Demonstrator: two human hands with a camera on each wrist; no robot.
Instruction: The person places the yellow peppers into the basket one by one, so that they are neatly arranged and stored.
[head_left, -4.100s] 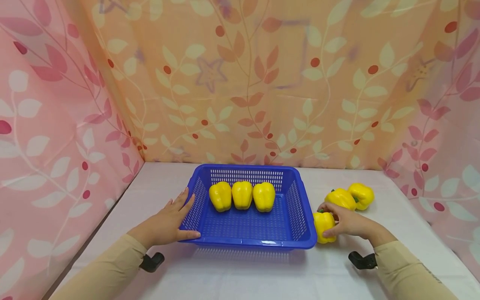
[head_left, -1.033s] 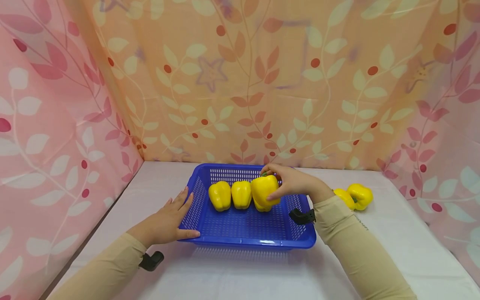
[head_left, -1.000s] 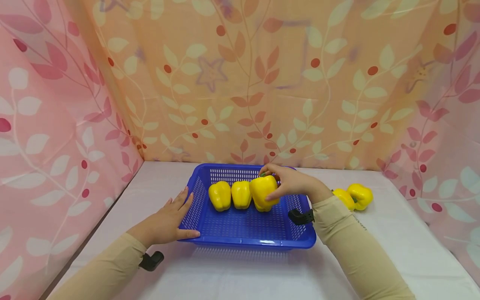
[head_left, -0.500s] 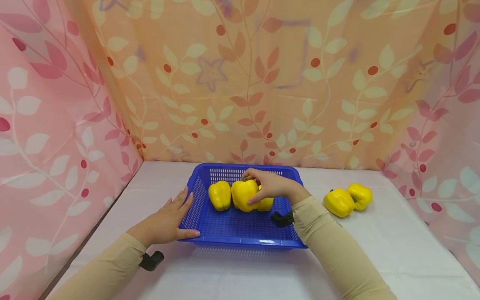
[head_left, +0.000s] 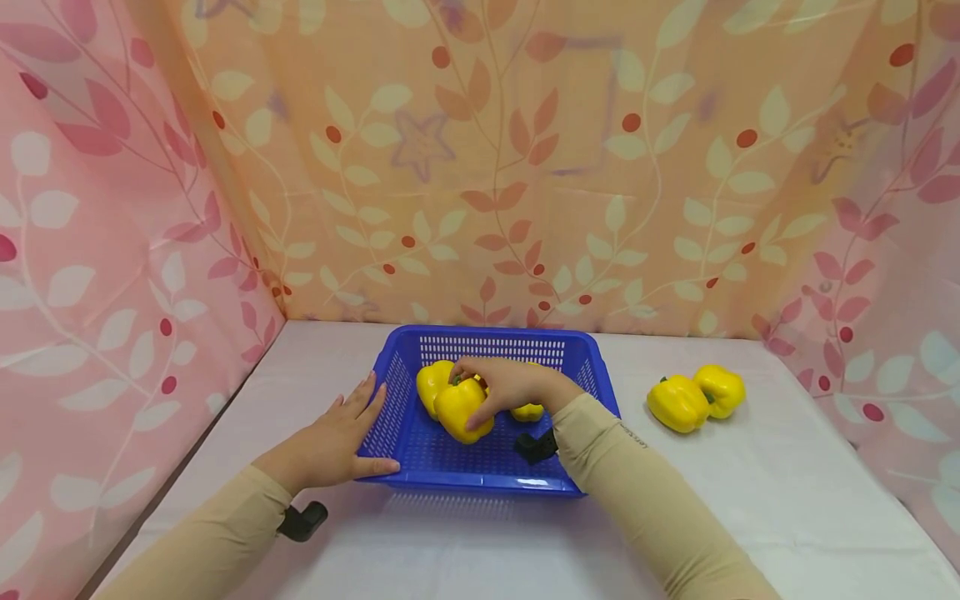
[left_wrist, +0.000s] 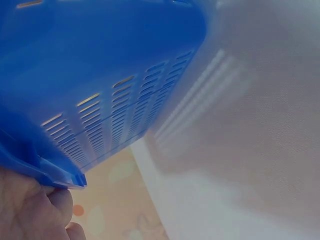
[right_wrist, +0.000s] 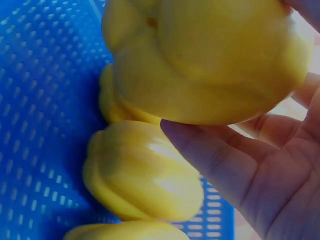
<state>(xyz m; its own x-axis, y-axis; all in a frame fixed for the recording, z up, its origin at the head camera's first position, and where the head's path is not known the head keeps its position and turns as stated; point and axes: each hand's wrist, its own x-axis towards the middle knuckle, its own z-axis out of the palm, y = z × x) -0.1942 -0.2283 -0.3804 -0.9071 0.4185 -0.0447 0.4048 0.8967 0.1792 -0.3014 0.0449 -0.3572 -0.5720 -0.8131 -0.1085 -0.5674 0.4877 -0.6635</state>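
Note:
My right hand (head_left: 504, 385) grips a yellow bell pepper (head_left: 459, 410) above the floor of the blue plastic basket (head_left: 487, 482). The right wrist view shows the thumb and fingers around this pepper (right_wrist: 200, 65), with other bell peppers (right_wrist: 142, 170) below it. Behind the held one, at the left, lies another pepper (head_left: 432, 382). Most of the peppers to its right are hidden by the hand; part of one (head_left: 528, 412) shows. My left hand (head_left: 330, 442) rests on the basket's left rim, fingers spread, the thumb along the front rim. In the left wrist view, the basket's slotted wall (left_wrist: 110, 115) fills the upper left.
Two more yellow bell peppers (head_left: 678, 403) (head_left: 720, 391) lie touching on the white tablecloth (head_left: 780, 492), right of the basket. A patterned orange curtain (head_left: 525, 208) stands behind the table, with pink ones at both sides. A black wrist camera (head_left: 536, 447) hangs under my right wrist.
My right hand picked up the pepper beside the basket's right side, carried it in over the others, and moved it left and toward the front. My left hand stayed on the rim.

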